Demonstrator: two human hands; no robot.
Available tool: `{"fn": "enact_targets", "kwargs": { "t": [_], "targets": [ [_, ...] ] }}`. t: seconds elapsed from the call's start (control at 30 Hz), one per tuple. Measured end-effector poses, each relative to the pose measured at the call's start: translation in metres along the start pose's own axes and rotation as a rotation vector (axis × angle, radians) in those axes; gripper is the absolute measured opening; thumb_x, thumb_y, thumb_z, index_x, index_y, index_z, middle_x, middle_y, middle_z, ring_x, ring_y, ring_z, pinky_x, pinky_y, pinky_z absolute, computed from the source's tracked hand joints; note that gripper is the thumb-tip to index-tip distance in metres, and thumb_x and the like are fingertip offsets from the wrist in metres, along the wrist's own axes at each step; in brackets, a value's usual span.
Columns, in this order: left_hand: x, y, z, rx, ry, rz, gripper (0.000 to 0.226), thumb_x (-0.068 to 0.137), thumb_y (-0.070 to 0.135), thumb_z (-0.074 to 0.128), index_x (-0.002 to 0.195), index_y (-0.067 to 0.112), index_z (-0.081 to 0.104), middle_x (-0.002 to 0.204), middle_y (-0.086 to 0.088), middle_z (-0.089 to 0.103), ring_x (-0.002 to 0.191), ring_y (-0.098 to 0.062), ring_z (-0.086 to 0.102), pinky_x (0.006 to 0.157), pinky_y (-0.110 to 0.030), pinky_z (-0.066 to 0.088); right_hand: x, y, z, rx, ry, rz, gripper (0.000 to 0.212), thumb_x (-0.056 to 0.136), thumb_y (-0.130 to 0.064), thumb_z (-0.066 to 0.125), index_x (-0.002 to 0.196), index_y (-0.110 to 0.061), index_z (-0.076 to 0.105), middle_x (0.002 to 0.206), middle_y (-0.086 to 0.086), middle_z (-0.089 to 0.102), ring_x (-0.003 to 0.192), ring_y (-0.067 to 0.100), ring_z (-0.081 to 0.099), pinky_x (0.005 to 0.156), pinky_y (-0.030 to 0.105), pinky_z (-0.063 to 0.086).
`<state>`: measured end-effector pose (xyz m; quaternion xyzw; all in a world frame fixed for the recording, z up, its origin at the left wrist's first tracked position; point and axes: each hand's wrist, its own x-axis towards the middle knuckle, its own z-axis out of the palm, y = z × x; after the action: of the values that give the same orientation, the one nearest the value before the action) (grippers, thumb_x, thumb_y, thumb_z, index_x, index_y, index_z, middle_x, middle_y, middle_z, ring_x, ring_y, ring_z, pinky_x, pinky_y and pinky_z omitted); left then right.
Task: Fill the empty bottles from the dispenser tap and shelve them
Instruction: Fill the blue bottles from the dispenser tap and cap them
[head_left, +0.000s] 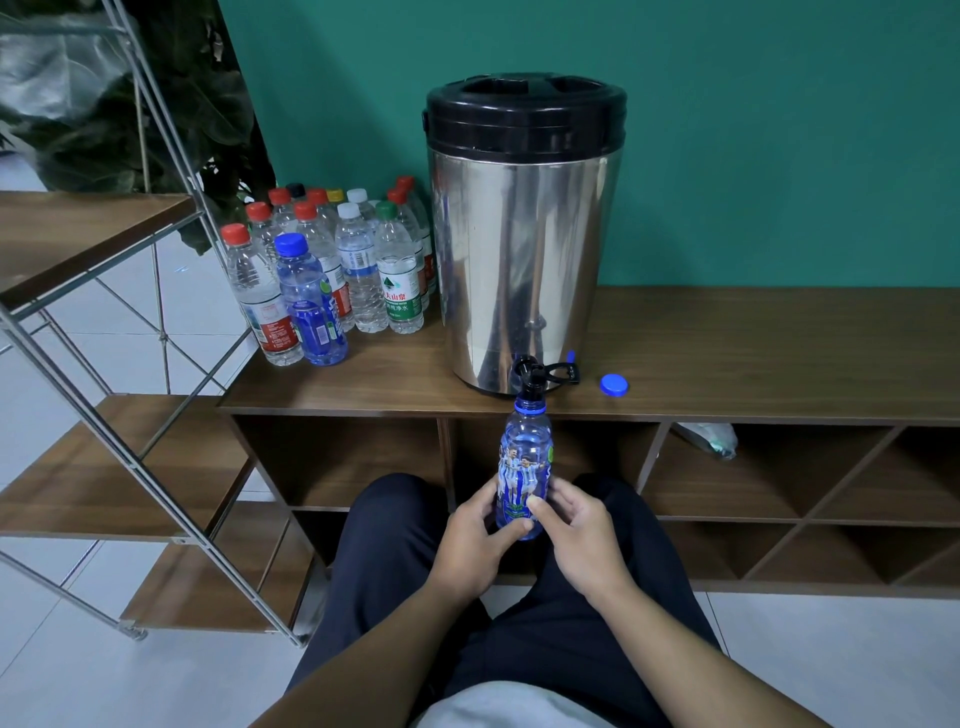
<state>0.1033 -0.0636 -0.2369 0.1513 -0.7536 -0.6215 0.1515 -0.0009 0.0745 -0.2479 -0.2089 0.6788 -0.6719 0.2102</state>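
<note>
Head view, centre frame: left hand (475, 535) and right hand (574, 530) both grip the uncapped blue-tinted plastic bottle (524, 462), mouth directly beneath the black tap (532, 375) of the steel cylindrical dispenser (522, 260). Loose blue cap (614, 385) lies on the wooden cabinet top (753, 353); capped bottles cluster (332, 270) stands centre-left.

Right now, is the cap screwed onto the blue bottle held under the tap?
No, the blue bottle has an open neck, and its blue cap lies on the cabinet top.

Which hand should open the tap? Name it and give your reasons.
Probably the right hand: the tap lever sticks out toward that side. The left hand already grips the blue bottle under the spout and can hold it alone.
</note>
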Motion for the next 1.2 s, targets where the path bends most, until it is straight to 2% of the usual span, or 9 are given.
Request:
{"fn": "enact_targets", "kwargs": {
  "t": [0.3,0.67,0.9,1.2],
  "targets": [
    [-0.0003,0.0,-0.0007,-0.003,0.0,0.005,0.05,0.103,0.006,0.079,0.145,0.031,0.068,0.134,0.013,0.078,0.128,-0.01,0.073,0.114,-0.037,0.058,-0.0018,-0.0032,0.0008,-0.012,-0.003,0.0,0.032,0.109,-0.006,0.066,0.135,-0.022,0.074,0.126,-0.001,0.081,0.12,0.021,0.077,0.104,0.053,0.062],
    [-0.0001,0.0,0.0,-0.016,0.005,0.003,0.052,0.102,0.003,0.079,0.145,0.03,0.068,0.135,0.013,0.078,0.129,-0.008,0.072,0.113,-0.031,0.057,-0.001,-0.0026,0.0017,-0.002,-0.003,0.002,0.032,0.109,-0.005,0.066,0.136,-0.02,0.074,0.127,0.001,0.081,0.121,0.022,0.077,0.105,0.055,0.061],
    [0.0001,-0.0012,0.0002,-0.01,0.005,-0.002,0.052,0.102,0.003,0.079,0.145,0.03,0.068,0.134,0.012,0.079,0.128,-0.009,0.073,0.114,-0.035,0.057,-0.001,-0.0014,0.0022,0.007,-0.001,0.002,0.033,0.108,-0.006,0.067,0.136,-0.022,0.074,0.128,0.001,0.081,0.122,0.023,0.077,0.105,0.056,0.061],
    [0.0007,-0.0023,-0.0001,0.017,0.005,0.0,0.052,0.102,0.006,0.08,0.146,0.032,0.068,0.135,0.013,0.078,0.129,-0.009,0.072,0.116,-0.043,0.057,-0.0044,-0.0081,0.0026,0.008,-0.002,-0.011,0.033,0.108,-0.003,0.067,0.132,-0.024,0.075,0.126,-0.002,0.081,0.121,0.019,0.076,0.105,0.047,0.061]
  ]
}}
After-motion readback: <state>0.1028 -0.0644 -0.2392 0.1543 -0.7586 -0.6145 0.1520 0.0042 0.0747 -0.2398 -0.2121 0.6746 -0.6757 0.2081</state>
